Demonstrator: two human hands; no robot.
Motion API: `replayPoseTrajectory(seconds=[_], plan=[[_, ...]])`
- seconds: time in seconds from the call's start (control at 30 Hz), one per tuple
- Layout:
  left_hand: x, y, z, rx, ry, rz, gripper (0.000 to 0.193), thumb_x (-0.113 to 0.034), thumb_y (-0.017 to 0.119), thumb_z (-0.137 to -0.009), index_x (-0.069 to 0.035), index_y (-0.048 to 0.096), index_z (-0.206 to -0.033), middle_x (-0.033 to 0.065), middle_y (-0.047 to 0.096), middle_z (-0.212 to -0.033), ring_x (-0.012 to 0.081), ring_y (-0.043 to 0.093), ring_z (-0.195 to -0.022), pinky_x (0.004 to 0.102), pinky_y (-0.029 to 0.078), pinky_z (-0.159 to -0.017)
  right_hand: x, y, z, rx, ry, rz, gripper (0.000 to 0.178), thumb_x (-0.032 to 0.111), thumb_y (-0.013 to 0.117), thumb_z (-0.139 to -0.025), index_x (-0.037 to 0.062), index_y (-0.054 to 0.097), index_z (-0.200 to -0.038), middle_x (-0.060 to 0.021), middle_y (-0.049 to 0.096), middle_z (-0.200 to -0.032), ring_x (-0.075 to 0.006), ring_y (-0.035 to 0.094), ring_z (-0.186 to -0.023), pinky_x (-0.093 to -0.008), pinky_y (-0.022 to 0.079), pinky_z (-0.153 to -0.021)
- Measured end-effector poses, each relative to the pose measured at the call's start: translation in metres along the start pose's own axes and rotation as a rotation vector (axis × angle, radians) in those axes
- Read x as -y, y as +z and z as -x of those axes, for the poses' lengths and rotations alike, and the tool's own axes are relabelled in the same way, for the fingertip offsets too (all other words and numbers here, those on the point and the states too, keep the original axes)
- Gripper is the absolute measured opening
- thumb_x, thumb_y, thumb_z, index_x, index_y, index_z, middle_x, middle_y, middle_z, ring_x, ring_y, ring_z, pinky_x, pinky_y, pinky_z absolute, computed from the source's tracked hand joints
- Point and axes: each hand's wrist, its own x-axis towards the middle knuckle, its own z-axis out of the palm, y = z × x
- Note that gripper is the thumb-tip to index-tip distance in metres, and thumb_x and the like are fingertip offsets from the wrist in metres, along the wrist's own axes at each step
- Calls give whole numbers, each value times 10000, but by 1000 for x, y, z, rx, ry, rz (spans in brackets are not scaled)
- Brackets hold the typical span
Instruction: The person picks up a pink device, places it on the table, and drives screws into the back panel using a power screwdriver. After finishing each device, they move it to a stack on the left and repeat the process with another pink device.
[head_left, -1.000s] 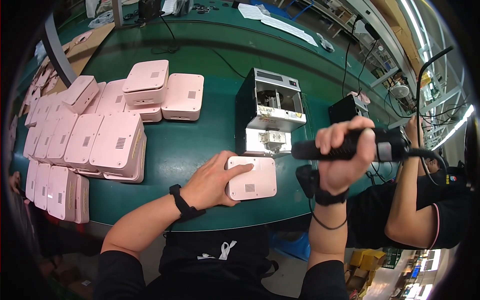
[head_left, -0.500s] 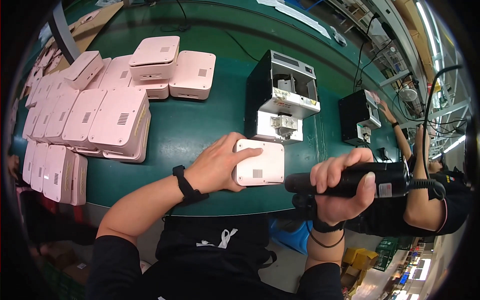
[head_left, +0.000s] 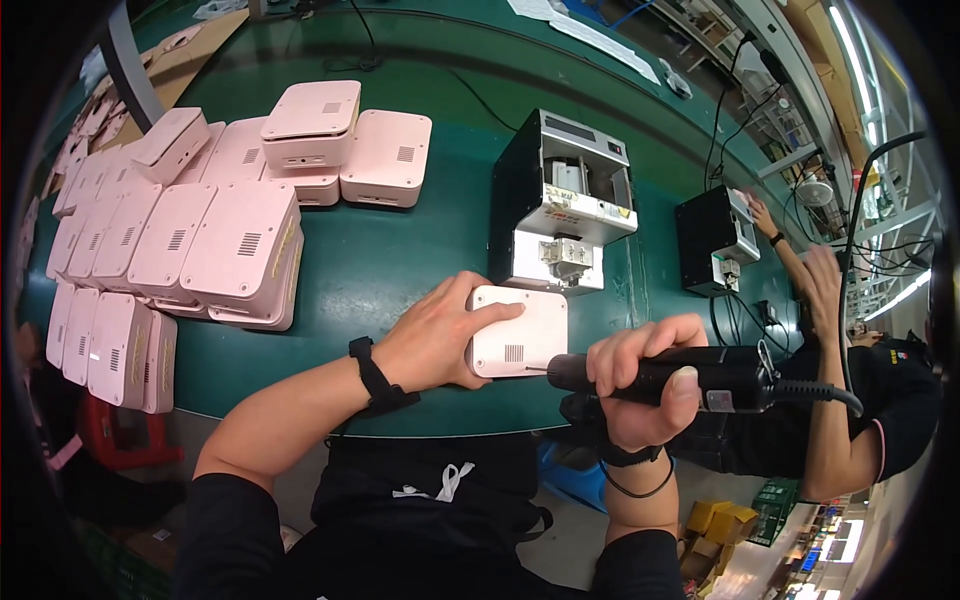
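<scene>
My left hand (head_left: 432, 332) grips a pale pink plastic case (head_left: 537, 328) by its left side, thumb laid across the top face. The case rests on the green bench, its vent slots and corner holes facing up. In my right hand (head_left: 650, 375) is a black electric screwdriver (head_left: 715, 378), held almost level, with a cord at its rear. Its thin bit points left along the near edge of the case. I cannot tell whether the tip touches it. Just beyond the case stands a black and silver machine (head_left: 565, 200) with a metal fixture at its front.
Many similar pink cases (head_left: 240, 240) lie stacked and leaning on the bench's left. A second black machine (head_left: 715, 240) stands to the right, with a co-worker's hand (head_left: 762, 215) beside it. Cables hang at the right. Below the bench are a blue stool (head_left: 572, 475) and yellow boxes (head_left: 722, 525).
My right hand has brought the screwdriver left, and its bit now reaches over the near edge of the case. My left hand keeps its hold. At the right, a co-worker's other hand has come up.
</scene>
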Motion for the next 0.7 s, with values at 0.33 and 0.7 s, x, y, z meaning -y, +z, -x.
replayPoseTrajectory(seconds=[0.33, 0.7], plan=[[-2, 6, -2, 26, 18, -24, 826, -211, 896, -573, -203, 589, -1339, 144, 495, -1267, 352, 522, -1189, 424, 478, -1000, 17, -14, -56, -44, -156, -143, 356, 423, 506, -974, 71, 459, -1001, -52, 501, -641, -153, 459, -479, -324, 418, -507], [1, 5, 1, 11, 12, 21, 812, -212, 892, -576, -200, 594, -1331, 141, 493, -1254, 355, 525, -1174, 420, 482, -987, 10, 7, -46, -102, -37, -62, 402, 467, 498, -969, 70, 455, -1010, -48, 488, -634, -158, 455, -470, -324, 416, -508]])
